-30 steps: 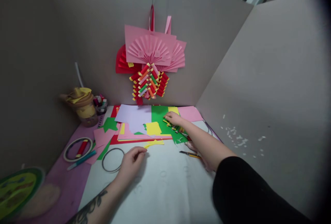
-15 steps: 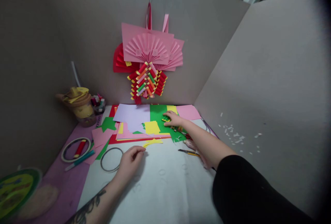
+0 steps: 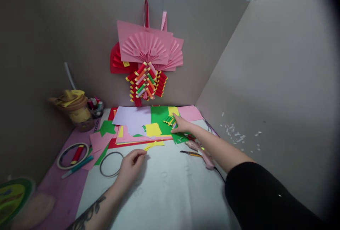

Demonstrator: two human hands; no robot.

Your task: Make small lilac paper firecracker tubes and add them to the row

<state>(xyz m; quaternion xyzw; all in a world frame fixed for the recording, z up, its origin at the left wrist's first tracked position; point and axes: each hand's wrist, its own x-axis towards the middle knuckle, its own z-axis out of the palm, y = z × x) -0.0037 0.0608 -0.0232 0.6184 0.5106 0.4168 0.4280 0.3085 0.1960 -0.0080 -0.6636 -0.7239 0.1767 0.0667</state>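
Observation:
My right hand (image 3: 182, 125) is over a small bunch of green paper rolls with yellow ends (image 3: 168, 120) on a green sheet (image 3: 159, 113). Its index finger and thumb are apart, with the fingertips at the rolls' near side. My left hand (image 3: 132, 162) rests on the white table cover, fingers curled together. Its fingertips meet the left end of some yellow paper strips (image 3: 156, 144); whether anything is pinched there is hidden. Close to its wrist lies a thin dark ring (image 3: 101, 166). A yellow paper piece (image 3: 153, 129) sits between the hands, further back.
Under my right forearm lie a pink hot glue gun (image 3: 205, 157) and a craft knife (image 3: 191, 153). A tape roll (image 3: 58, 159), a teal pen (image 3: 78, 167) and a cup (image 3: 81, 116) stand or lie at left. Paper fans with firecracker strings (image 3: 145, 45) hang on the back wall.
My right hand has drawn slightly back from the green rolls, uncovering more of them, and its fingers have spread. My left hand stays by the yellow strips. The view has shifted slightly.

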